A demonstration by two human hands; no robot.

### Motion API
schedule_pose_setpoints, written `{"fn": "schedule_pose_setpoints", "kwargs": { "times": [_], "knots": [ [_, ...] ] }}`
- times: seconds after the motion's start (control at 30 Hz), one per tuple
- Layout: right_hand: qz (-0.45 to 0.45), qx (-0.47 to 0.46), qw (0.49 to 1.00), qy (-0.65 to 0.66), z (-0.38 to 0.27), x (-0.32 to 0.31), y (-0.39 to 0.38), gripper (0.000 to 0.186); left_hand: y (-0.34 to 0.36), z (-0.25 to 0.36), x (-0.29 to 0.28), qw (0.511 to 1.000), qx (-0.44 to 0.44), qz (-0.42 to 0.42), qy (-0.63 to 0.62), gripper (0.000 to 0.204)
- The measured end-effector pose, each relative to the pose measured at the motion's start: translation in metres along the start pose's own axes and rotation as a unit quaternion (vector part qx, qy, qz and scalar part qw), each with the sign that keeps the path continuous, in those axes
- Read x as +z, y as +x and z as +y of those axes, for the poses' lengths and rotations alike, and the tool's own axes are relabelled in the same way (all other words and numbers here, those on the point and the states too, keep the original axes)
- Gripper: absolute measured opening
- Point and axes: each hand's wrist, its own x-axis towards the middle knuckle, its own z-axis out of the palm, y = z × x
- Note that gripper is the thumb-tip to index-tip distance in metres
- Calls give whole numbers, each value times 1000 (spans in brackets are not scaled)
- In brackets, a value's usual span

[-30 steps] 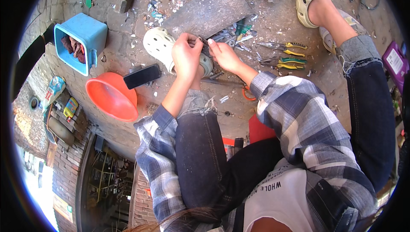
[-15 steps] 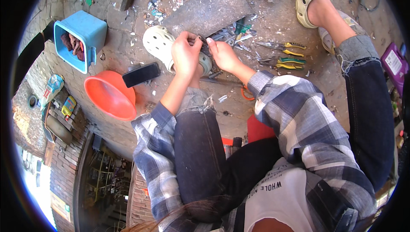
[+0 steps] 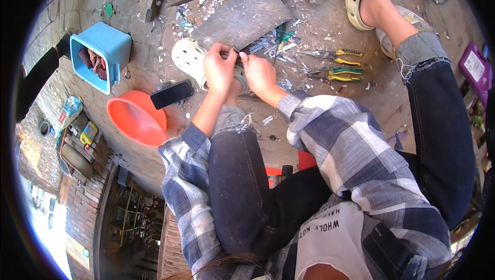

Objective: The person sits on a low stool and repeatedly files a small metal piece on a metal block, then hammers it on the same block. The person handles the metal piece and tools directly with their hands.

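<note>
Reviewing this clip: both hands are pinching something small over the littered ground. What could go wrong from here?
1. The small piece pinched between the left hand and right hand could slip from their grip and get lost among the scattered scraps.
2. The black phone rests on the orange basin rim; a nudge might tip it off.

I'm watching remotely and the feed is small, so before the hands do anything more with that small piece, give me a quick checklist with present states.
1. Both hands on the piece: ok. Left hand and right hand meet on a small dark object.
2. Grip type: cannot tell, fingers hide it.
3. Support below: ok, hands sit above the grey sheet edge and white clog.
4. Pliers within view: ok, lying on the ground to the right.
5. Phone clear of hands: ok, beside the orange basin.
</note>
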Motion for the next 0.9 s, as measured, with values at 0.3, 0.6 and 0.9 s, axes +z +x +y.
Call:
{"fn": "schedule_pose_setpoints", "kwargs": {
  "times": [0.3, 0.6, 0.9],
  "knots": [
    [44, -45, 997, -55, -2, -8, 0, 50, -1, -2, 2, 1000, 3, 20, -10, 9],
    [-2, 2, 999, -32, 0, -11, -6, 53, -4, -4, 5, 1000, -1, 25, -3, 11],
    [-72, 31, 945, 319, 15, -11, 8, 56, 1, 3, 1, 993, -58, -7, -102, 9]
  ]
}}
